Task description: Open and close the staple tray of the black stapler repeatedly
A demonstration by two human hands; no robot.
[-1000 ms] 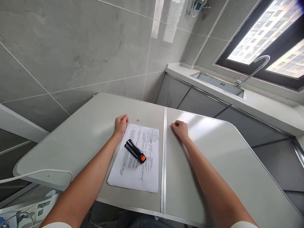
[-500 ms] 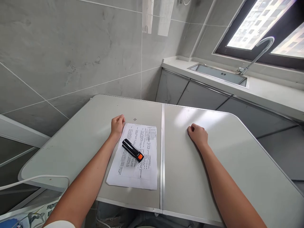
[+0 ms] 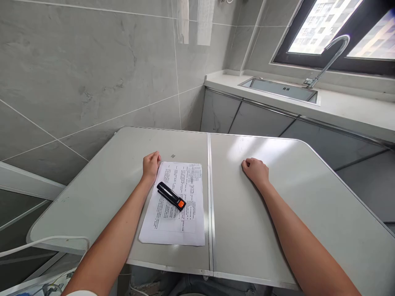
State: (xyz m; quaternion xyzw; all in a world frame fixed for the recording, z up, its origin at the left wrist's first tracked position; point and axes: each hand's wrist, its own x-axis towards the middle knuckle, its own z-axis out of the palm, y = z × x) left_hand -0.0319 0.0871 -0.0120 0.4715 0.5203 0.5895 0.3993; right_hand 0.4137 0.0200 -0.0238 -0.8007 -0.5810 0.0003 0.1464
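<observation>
A printed sheet of paper (image 3: 177,213) lies on the grey folding table (image 3: 101,185), left of its middle seam. On the paper rests a black stapler (image 3: 170,196) with an orange end. My left hand (image 3: 151,165) sits curled at the paper's top left corner, fingers closed, touching the table beside the sheet. My right hand (image 3: 255,169) rests on the table's right half as a loose fist with nothing seen in it, well apart from the paper.
A small staple (image 3: 173,156) lies on the table beyond the paper. A white cable (image 3: 40,240) runs past the table's near left corner. At the back right stand a counter with a sink (image 3: 277,88) and a tap (image 3: 327,61) under a window.
My right hand has slid to the right, away from the table's seam, and stays closed. The left hand, paper and stapler have kept their places. The camera has tilted a little.
</observation>
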